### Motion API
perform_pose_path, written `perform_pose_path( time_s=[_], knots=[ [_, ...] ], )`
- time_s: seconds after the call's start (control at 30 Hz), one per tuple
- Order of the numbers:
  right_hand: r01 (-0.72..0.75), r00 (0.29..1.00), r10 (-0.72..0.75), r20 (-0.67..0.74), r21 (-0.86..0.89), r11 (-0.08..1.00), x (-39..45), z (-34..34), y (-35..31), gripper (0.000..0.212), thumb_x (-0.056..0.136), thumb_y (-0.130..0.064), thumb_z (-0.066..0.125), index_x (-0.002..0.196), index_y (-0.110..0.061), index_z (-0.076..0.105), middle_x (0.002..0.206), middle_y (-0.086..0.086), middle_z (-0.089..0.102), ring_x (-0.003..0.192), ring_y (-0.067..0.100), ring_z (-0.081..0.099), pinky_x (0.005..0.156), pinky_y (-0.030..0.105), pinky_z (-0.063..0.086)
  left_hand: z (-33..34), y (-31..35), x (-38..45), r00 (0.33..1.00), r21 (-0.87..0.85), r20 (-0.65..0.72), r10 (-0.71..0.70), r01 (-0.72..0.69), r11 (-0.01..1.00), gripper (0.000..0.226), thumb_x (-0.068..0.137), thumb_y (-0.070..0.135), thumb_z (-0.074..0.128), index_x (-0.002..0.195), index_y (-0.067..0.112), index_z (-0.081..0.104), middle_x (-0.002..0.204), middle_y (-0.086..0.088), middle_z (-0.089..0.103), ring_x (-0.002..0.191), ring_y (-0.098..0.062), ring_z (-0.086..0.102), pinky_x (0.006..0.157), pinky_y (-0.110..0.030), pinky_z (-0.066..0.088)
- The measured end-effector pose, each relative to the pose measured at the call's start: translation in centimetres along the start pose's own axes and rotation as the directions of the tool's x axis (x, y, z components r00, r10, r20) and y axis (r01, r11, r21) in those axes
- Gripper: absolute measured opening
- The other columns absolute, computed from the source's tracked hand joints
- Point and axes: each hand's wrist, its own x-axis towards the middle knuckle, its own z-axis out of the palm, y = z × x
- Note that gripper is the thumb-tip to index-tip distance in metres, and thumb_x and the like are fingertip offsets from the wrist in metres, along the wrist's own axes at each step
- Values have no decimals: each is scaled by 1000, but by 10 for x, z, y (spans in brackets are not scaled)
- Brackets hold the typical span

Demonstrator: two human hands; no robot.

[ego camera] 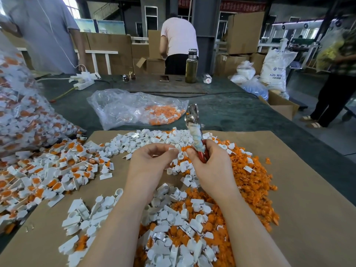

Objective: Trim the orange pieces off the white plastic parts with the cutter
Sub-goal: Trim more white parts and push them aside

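Left hand (152, 160): fingers curled inward, thumb and forefinger pinching a small white plastic part (172, 149) at the fingertips; palm turned up and toward the right. Right hand (209, 162): fingers wrapped round the red handles of the cutter (194, 130), thumb tip meeting the left fingertips at an orange piece (185, 148). Cutter stands near upright, metal head pointing away from the person, tape-wrapped section just above the grip; whether the blades are apart cannot be told. Both forearms reach forward from the bottom edge, wrists raised above the heaps.

Under the hands: a brown cardboard sheet (300, 189) on the dark green surface (231, 110). Trimmed white parts (173, 218) mixed with loose orange offcuts (256, 182) lie centre and right. Untrimmed white-and-orange parts (48, 174) are heaped at left. A clear bag (123, 108) holding orange and white bits lies beyond the sheet.
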Motion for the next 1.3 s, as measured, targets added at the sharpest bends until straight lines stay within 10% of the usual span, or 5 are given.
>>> perform_pose_path(
  time_s=[0.63,0.97,1.3],
  knots=[
    [63,997,-65,-50,-52,997,-3,2,-3,22,90,-30,67,110,-22,62,88,-18,62,79,1,62,68,23,56,8,1,-4,998,-236,29,-59,64,970,8,81,2,76,87,3,71,73,-11,75,68,-20,74,60,-23,58],
    [69,988,-76,-132,-60,996,-3,4,-3,16,88,-30,70,97,-26,58,72,-21,56,71,-6,59,54,11,42,14,3,-8,996,-48,-66,62,-65,997,14,74,10,84,71,20,75,69,-3,75,74,-25,74,73,-35,60],
    [92,989,-100,-108,-71,993,-4,3,-5,15,87,-27,70,93,-26,56,72,-22,56,68,-1,59,57,15,45,16,4,-11,984,130,-67,164,-154,980,17,75,20,84,66,30,74,67,14,73,67,-4,70,61,-17,54]
  ],
)
